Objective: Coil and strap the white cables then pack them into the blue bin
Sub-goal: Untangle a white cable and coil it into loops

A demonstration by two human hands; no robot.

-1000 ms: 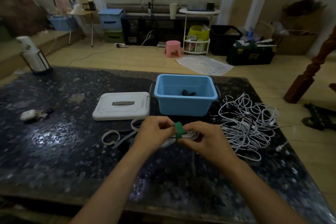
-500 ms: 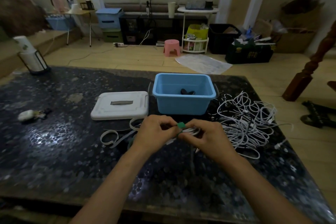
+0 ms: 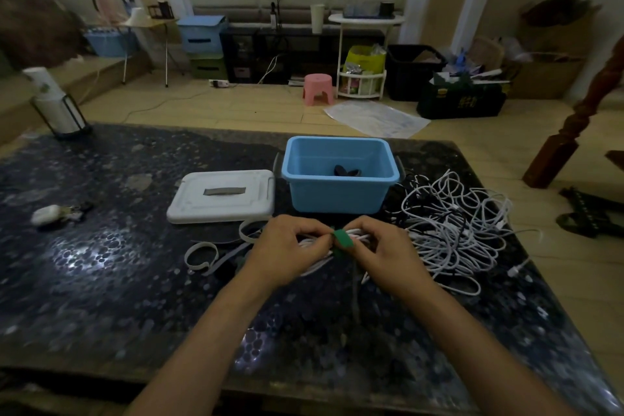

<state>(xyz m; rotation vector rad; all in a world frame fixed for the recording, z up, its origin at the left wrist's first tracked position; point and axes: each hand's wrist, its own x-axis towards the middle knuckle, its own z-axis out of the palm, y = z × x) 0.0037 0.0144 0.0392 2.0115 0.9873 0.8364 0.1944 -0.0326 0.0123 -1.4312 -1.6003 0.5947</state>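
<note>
Step in hand, as judged: closing a green strap [image 3: 341, 240] round a coiled white cable [image 3: 358, 235] held just above the dark speckled table [image 3: 101, 280], near of the blue bin [image 3: 339, 176]. To do this well, the strap should be drawn snug across the middle of the bundle while the loops are kept flat and together, so no turn slips out before the strap end is pressed down; a slack wrap would likely let the coil spring open once dropped in the bin. The left hand [image 3: 287, 252] sits left of the strap, knuckles up, fingers curled round the coil with thumb and forefinger pinching at the strap's edge. The right hand [image 3: 383, 255] mirrors it on the right, fingers curled round the bundle, fingertips meeting the strap. Both forearms reach in from the near edge and converge at the strap. A tangled pile of white cables [image 3: 456, 230] lies right of the bin, not yet coiled. The bin holds a small dark item; a white lid [image 3: 221, 201] lies to its left, loose straps [image 3: 216, 252] near of the lid.
</note>
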